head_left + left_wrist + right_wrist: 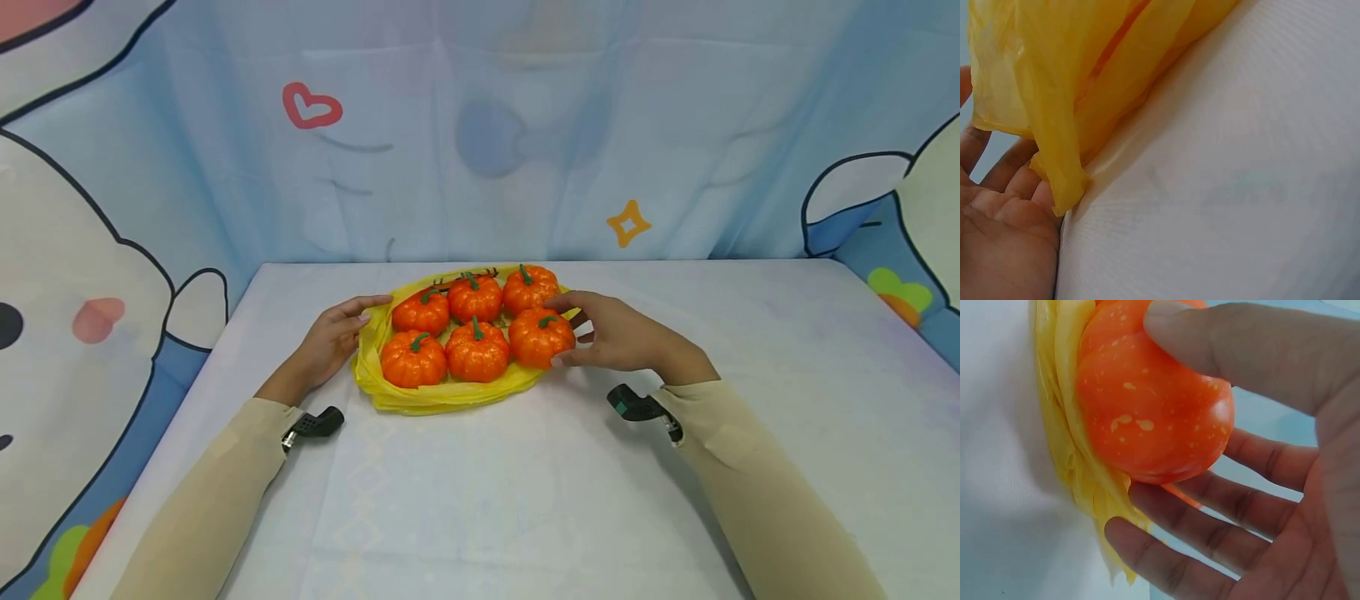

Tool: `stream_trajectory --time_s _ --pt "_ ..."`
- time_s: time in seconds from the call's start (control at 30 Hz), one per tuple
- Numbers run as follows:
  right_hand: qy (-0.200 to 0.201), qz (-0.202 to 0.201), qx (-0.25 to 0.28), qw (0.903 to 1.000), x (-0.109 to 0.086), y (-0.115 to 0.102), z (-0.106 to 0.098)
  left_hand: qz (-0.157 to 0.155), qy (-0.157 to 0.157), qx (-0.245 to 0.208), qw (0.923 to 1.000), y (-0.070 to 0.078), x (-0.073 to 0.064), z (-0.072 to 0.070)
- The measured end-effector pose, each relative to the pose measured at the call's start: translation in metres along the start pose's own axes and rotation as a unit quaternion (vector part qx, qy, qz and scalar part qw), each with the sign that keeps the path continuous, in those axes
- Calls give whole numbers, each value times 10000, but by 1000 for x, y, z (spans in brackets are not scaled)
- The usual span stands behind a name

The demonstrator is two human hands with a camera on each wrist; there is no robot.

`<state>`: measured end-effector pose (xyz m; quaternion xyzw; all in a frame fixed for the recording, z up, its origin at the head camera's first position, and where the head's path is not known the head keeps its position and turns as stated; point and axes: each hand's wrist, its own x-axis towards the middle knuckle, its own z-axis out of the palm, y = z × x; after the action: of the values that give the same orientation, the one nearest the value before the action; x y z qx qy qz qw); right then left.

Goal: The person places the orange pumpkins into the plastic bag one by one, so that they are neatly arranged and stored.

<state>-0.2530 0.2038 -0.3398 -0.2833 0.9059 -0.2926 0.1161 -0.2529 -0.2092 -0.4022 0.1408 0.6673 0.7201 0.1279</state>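
Observation:
Several small orange pumpkins with green stems, one of them at the front middle [477,353], sit in two rows in a yellow plastic bag [420,402] with its edges spread around them. At the right end, my right hand [611,333] holds the front right pumpkin [538,340]. In the right wrist view its thumb lies across that pumpkin [1147,412], with fingers on the far side. On the other side, my left hand [333,342] touches the bag's left edge with loosely extended fingers. Close up, the crumpled bag [1066,125] partly hides those fingers.
A white cloth covers the table [480,500]. Behind it hangs a light blue curtain [480,150] with cartoon prints. Dark wrist-worn devices stick out from both sleeves, one at the left [318,422] and one at the right [637,406].

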Motion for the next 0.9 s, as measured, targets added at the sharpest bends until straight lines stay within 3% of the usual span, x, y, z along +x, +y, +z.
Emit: stream_trajectory --time_s 0.53,0.73,0.9 --pt "-198 310 -649 9972 1 -11 6 -16 61 112 9999 0 -2 1" --pt "-307 361 -501 9976 -4 -12 -3 10 29 111 9999 0 -3 0" --pt "-177 544 -485 9972 -11 -20 -16 -4 8 137 9999 1 -2 1"
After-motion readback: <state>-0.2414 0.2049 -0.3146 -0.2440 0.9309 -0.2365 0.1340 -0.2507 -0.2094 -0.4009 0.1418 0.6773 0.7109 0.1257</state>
